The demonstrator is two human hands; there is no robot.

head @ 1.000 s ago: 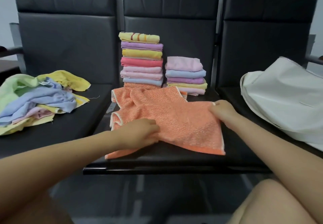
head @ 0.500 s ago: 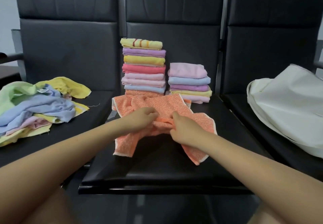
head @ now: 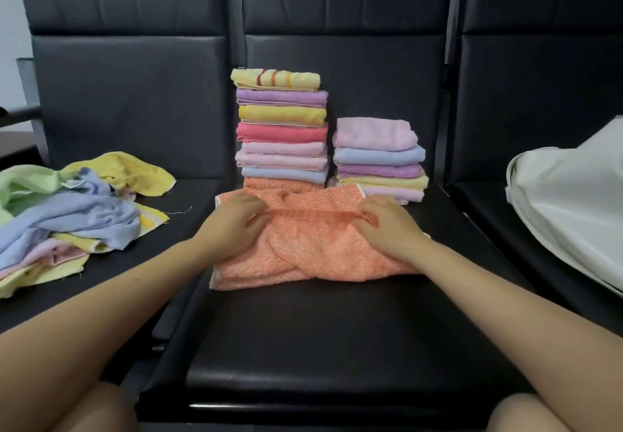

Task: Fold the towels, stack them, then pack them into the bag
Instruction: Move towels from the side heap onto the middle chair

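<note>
Black padded seats run in a row, and your landmark is the tall stack of folded towels point(head: 281, 128) standing against the backrest of the middle seat point(head: 337, 330). Just in front of that stack lies the orange towel point(head: 313, 249), half folded and rumpled, its far edge touching the stack's base. Your left hand point(head: 232, 226) and right hand point(head: 387, 229) each pinch one end of a raised fold of it, fingers curled over the cloth, so that the strip between them is pulled taut. Expect this towel to behave as light, soft terry: it will sag and crease wherever you do not support it, and it should cling to itself rather than slide. Judging by that, take hold at the hemmed corners or the ends of a fold line, as you do now, and keep tension between your hands while you lay it over. Immediately right of the tall stack sits a shorter stack point(head: 379, 158). Left of the tall stack, on the neighbouring seat, a loose heap of unfolded towels point(head: 67, 209) waits, so folding is likely well along but not done. Right of the tall stack, on the far seat, the white bag point(head: 566, 205) lies on its side; whether its mouth is open you cannot tell.
</note>
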